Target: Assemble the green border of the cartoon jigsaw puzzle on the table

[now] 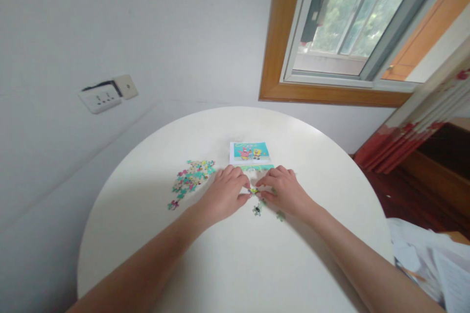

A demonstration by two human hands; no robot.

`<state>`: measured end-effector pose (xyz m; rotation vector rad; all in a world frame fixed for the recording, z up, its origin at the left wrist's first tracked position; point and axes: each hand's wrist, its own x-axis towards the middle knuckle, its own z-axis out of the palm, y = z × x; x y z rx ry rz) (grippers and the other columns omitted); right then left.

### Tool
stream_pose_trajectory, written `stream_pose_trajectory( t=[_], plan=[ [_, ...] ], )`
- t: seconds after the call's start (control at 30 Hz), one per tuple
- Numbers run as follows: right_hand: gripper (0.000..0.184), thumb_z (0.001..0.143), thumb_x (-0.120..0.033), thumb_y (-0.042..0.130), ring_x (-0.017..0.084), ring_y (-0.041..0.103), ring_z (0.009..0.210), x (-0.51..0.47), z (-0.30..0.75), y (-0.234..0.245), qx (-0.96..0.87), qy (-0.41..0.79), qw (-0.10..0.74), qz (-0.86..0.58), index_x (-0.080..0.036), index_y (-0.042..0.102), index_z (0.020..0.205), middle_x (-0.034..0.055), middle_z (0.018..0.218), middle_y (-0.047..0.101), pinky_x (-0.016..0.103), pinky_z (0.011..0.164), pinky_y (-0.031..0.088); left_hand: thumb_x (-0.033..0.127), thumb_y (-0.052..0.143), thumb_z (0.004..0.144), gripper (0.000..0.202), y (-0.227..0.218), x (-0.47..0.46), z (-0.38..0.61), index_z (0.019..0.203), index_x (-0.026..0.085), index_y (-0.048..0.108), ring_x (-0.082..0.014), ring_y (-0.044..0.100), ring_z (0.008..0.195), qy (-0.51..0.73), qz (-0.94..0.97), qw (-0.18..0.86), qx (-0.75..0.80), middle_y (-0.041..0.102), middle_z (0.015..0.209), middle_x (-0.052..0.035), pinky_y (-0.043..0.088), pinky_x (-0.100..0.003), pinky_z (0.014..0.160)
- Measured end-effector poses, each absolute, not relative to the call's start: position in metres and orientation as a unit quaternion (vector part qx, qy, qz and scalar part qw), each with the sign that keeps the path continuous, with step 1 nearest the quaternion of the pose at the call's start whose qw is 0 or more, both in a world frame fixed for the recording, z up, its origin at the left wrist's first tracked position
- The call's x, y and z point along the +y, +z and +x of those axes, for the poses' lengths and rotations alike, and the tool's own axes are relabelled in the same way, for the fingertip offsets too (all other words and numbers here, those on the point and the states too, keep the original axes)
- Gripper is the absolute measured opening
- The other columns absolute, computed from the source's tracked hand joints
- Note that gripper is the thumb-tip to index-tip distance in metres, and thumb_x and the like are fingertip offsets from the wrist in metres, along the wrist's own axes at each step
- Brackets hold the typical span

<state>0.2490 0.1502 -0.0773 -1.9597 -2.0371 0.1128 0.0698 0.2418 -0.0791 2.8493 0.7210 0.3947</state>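
Between my two hands, small yellow and purple jigsaw puzzle pieces (253,191) are pinched at the fingertips. My left hand (226,190) closes on them from the left, thumb and forefinger at their edge. From the other side my right hand (284,189) grips them the same way. A loose piece with a black spot (257,210) lies just below, and a green piece (281,215) rests under my right wrist. Beyond my fingers is a joined teal and green strip of puzzle (253,167), partly hidden by my hands. A picture card (251,152) with cartoon figures touches or nearly touches it.
A pile of mixed puzzle pieces (193,176) spreads left of my left hand. The round white table (220,274) stands against a wall with a socket (101,98). A wood-framed window (338,90) is at back right, papers (422,254) at lower right.
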Motion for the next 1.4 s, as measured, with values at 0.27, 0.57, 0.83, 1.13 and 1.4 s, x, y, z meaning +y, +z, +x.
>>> stream_pose_trajectory(
  t=[0.27,0.57,0.83,1.13,1.4],
  plan=[
    [0.013,0.081,-0.034,0.066,0.020,0.047,0.096,0.1500,0.2490,-0.0754,-0.713,0.042,0.140,-0.685,-0.031,0.071,0.093,0.0025,0.092,0.061,0.033,0.077,0.027,0.028,0.064,0.082,0.012,-0.0774,0.2410,0.0702,0.091,0.022,0.061,-0.0242,0.046,0.104,0.132,0.956,0.089,0.246,0.057,0.098,-0.0033,0.036,-0.037,0.088],
    [0.015,0.082,-0.036,0.065,0.021,0.048,0.095,0.1501,0.2501,-0.0750,-0.726,0.040,0.138,-0.673,-0.033,0.071,0.096,0.0025,0.092,0.062,0.033,0.075,0.027,0.029,0.063,0.082,0.012,-0.0775,0.2415,0.0700,0.092,0.022,0.061,-0.0239,0.047,0.104,0.131,0.958,0.086,0.242,0.057,0.097,-0.0031,0.036,-0.037,0.088],
    [0.014,0.082,-0.033,0.066,0.021,0.048,0.096,0.1504,0.2492,-0.0732,-0.726,0.045,0.133,-0.673,-0.032,0.071,0.094,0.0030,0.091,0.063,0.033,0.076,0.027,0.028,0.064,0.081,0.011,-0.0790,0.2415,0.0705,0.091,0.022,0.061,-0.0241,0.046,0.104,0.134,0.957,0.086,0.244,0.057,0.097,-0.0029,0.036,-0.037,0.088],
    [0.014,0.082,-0.034,0.065,0.020,0.047,0.096,0.1502,0.2485,-0.0726,-0.724,0.048,0.130,-0.675,-0.033,0.071,0.095,0.0019,0.090,0.063,0.033,0.077,0.027,0.028,0.064,0.082,0.011,-0.0762,0.2406,0.0702,0.092,0.023,0.062,-0.0241,0.046,0.105,0.133,0.957,0.090,0.244,0.057,0.098,-0.0034,0.036,-0.037,0.090],
    [0.016,0.083,-0.035,0.064,0.020,0.047,0.097,0.1498,0.2474,-0.0716,-0.722,0.051,0.127,-0.678,-0.031,0.071,0.096,0.0030,0.091,0.062,0.033,0.079,0.028,0.029,0.063,0.082,0.012,-0.0792,0.2421,0.0699,0.092,0.022,0.061,-0.0240,0.046,0.105,0.134,0.958,0.087,0.240,0.056,0.098,-0.0034,0.036,-0.037,0.090]
  ],
)
